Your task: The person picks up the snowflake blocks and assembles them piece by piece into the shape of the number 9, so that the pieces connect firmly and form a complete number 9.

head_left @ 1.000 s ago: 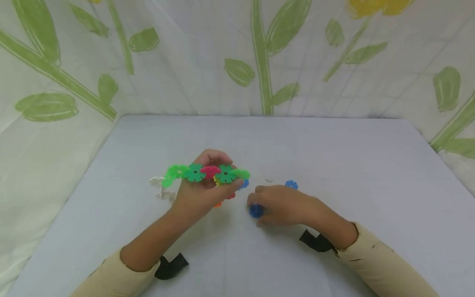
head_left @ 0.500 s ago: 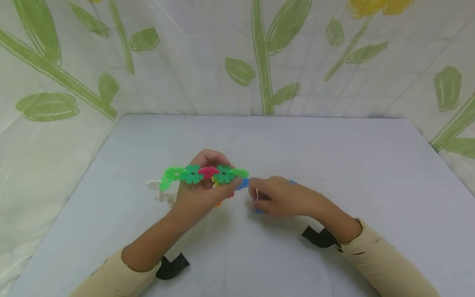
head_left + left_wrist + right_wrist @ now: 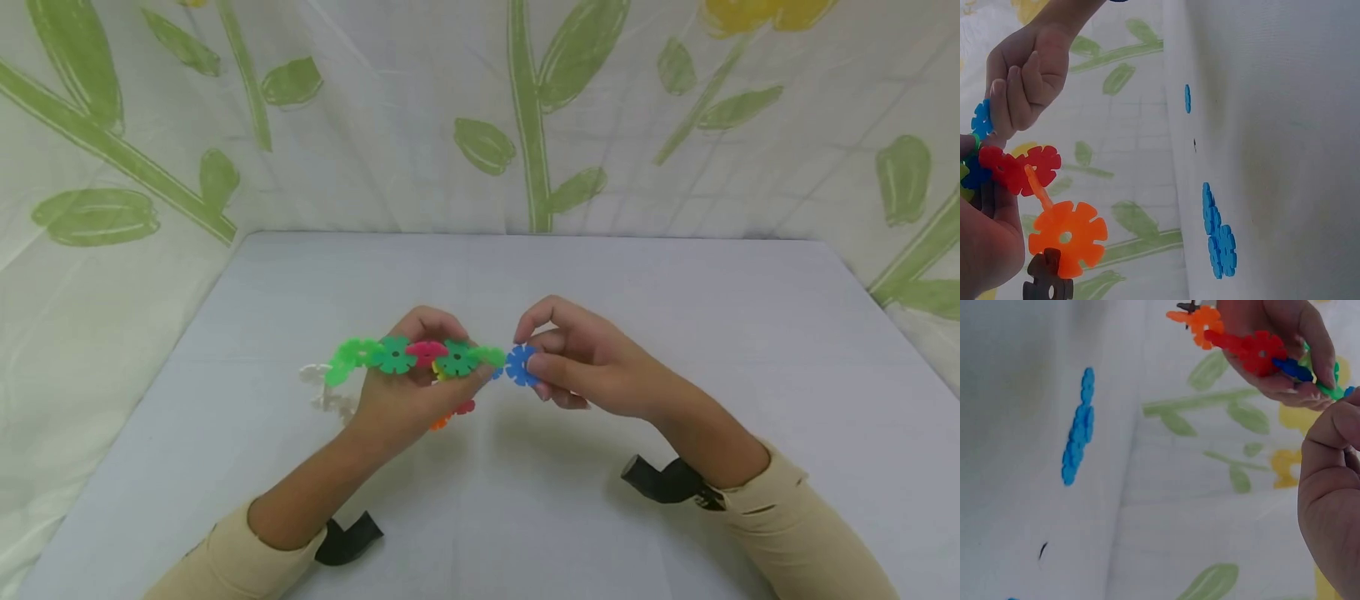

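My left hand (image 3: pixel 397 400) holds up a chain of flower-shaped interlocking plastic discs. Green, teal and pink discs (image 3: pixel 426 353) run along its top. White discs (image 3: pixel 330 402) show behind the left wrist. In the left wrist view, red discs (image 3: pixel 1044 161), an orange disc (image 3: pixel 1082 230) and a dark grey one (image 3: pixel 1036 289) hang lower on the chain. Between thumb and fingers, my right hand (image 3: pixel 596 367) pinches a blue flower disc (image 3: pixel 517 365), its edge right at the light green disc (image 3: pixel 491 357) on the chain's right end.
Several blue discs (image 3: pixel 1227 250) lie in an overlapping cluster on the white tabletop (image 3: pixel 675 317). A single blue disc (image 3: pixel 1187 99) lies farther off, past a small dark mark (image 3: pixel 1195 145). A cloth painted with leaves (image 3: pixel 483 146) hangs behind the table.
My right hand has lifted the blue disc off the tabletop and brought it up to the chain's right end. The left hand and the chain have stayed nearly still.
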Tool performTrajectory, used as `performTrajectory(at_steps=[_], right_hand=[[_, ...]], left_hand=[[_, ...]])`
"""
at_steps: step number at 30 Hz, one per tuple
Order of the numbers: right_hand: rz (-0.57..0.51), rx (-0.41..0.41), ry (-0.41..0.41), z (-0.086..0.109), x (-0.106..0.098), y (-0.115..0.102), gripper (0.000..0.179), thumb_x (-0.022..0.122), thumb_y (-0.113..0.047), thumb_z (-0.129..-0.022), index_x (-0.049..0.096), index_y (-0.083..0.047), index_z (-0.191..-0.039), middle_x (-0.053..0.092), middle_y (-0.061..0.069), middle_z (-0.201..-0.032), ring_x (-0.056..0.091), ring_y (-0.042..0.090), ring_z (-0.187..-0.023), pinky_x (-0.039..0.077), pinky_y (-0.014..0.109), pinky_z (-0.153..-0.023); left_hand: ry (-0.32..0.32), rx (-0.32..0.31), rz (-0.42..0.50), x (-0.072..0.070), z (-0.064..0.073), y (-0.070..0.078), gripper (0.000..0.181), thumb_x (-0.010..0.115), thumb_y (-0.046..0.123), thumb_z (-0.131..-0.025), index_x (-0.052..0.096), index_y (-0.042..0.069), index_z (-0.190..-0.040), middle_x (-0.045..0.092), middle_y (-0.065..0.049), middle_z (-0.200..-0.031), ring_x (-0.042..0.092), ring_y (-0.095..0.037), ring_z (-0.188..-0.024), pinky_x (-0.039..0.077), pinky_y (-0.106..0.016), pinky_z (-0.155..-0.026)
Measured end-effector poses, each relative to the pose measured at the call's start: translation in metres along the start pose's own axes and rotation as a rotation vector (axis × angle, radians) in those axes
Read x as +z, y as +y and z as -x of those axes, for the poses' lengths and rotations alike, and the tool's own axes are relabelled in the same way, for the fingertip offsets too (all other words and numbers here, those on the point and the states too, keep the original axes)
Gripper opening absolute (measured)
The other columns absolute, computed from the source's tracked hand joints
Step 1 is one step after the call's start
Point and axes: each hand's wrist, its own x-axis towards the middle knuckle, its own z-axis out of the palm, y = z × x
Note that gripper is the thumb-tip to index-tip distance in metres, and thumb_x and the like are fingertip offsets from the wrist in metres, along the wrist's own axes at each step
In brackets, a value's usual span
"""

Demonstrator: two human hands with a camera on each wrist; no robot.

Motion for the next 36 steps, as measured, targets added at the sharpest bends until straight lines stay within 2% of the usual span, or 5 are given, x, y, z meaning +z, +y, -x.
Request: performTrajectory(at_steps=[6,15,29,32,36], right_hand=[[-0.060,0.014,0.043,0.001,0.002,0.002,0.016,0.050,-0.003,-0.104,0.049,0.001,-0.119,0.056,0.012,-0.074,0.049,0.023,-0.056,0.038,0.030,-0.040],[-0.283,0.046,0.053,0.001,0.009,0.007,0.014,0.050,-0.003,-0.104,0.055,-0.001,-0.117,0.059,0.004,-0.075,0.050,0.018,-0.057,0.042,0.023,-0.044],[-0.298,0.251,0.179,-0.003,0.017,0.004,0.009,0.055,-0.005,-0.100,0.058,-0.002,-0.108,0.058,0.003,-0.066,0.047,0.012,-0.051,0.039,0.020,-0.041],[-0.318,0.242,0.195,-0.004,0.018,0.004,0.011,0.053,-0.005,-0.101,0.058,-0.002,-0.110,0.058,0.003,-0.068,0.048,0.013,-0.053,0.041,0.020,-0.043],[-0.343,0.180,0.205,-0.004,0.017,0.003,0.015,0.052,-0.009,-0.104,0.056,-0.002,-0.117,0.058,0.003,-0.074,0.050,0.013,-0.057,0.044,0.020,-0.047]], left_hand=[[-0.015,0.007,0.017,0.002,0.000,-0.001,0.033,0.076,-0.010,-0.080,0.055,0.000,-0.103,0.063,-0.014,-0.091,0.068,-0.027,-0.078,0.060,-0.037,-0.069],[-0.019,0.001,-0.052,0.001,0.000,-0.001,0.035,0.078,-0.008,-0.080,0.054,0.002,-0.103,0.063,-0.012,-0.085,0.063,-0.025,-0.068,0.057,-0.030,-0.062],[-0.057,-0.105,-0.171,0.000,0.000,-0.001,0.035,0.081,0.002,-0.082,0.055,0.011,-0.104,0.063,-0.007,-0.076,0.054,-0.022,-0.062,0.047,-0.026,-0.055],[-0.038,-0.088,-0.162,0.000,-0.001,-0.001,0.037,0.081,0.001,-0.082,0.054,0.011,-0.107,0.063,-0.007,-0.079,0.057,-0.022,-0.063,0.050,-0.027,-0.056],[-0.059,-0.050,-0.116,0.000,-0.004,0.000,0.052,0.078,-0.001,-0.085,0.048,0.009,-0.126,0.069,-0.005,-0.108,0.068,-0.022,-0.091,0.058,-0.032,-0.078]])
